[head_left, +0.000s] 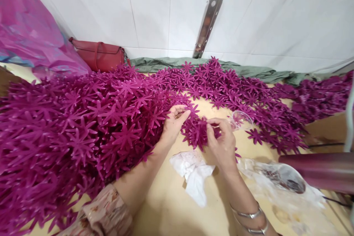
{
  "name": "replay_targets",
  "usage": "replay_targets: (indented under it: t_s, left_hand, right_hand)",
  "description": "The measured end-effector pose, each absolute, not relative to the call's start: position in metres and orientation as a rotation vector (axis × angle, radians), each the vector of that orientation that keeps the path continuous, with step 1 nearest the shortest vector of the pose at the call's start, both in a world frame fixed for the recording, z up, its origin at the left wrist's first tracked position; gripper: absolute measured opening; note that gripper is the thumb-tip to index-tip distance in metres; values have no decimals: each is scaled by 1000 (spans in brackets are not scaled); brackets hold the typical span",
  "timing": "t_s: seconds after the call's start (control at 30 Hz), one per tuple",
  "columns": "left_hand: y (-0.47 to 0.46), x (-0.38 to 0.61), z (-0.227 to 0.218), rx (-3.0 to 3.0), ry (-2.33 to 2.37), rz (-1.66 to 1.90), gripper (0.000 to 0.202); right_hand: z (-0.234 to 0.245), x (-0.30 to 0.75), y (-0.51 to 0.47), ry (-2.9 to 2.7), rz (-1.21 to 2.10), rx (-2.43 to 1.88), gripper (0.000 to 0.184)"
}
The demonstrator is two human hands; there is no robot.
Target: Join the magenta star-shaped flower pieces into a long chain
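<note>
My left hand [174, 121] is closed in a pinch at the edge of a magenta star-shaped flower piece [193, 111] with several narrow petals. My right hand [222, 138] has its thumb and forefinger together just to the right; whatever is between those fingertips is too small to make out. Beneath both hands lies a small pile of the same flower pieces [195, 132]. A clear round plastic dish [242, 120] sits just beyond my right hand, with some magenta bits at its side. Nearer to me, between my forearms, is a crumpled white tissue [193, 175].
A large heap of flower pieces [83, 129] covers the left, and more [238, 88] line the back. A red handbag [97, 55] and pink plastic bag [35, 25] stand behind. At right are a clear plastic bag [257, 177] and a dark magenta cylinder [320, 171].
</note>
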State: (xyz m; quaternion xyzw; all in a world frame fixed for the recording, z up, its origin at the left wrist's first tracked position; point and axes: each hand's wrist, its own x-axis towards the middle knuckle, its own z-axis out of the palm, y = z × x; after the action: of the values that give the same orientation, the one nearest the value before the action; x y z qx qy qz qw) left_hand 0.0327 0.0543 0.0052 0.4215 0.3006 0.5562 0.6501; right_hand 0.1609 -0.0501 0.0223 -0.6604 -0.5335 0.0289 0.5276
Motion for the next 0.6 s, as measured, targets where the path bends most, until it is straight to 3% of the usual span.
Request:
replay_targets:
  t_s: [0.13,0.3,0.6]
  left_hand:
    - [50,35,8,956,671,1228,33]
    - [43,34,12,967,587,1105,34]
    - [39,33,12,1011,445,909,39]
  right_hand:
    - [24,160,-48,-1406,-96,-1606,17]
    - [28,157,-49,-1332,-153,-1545,8]
    - [27,156,-50,-1291,-140,-1557,8]
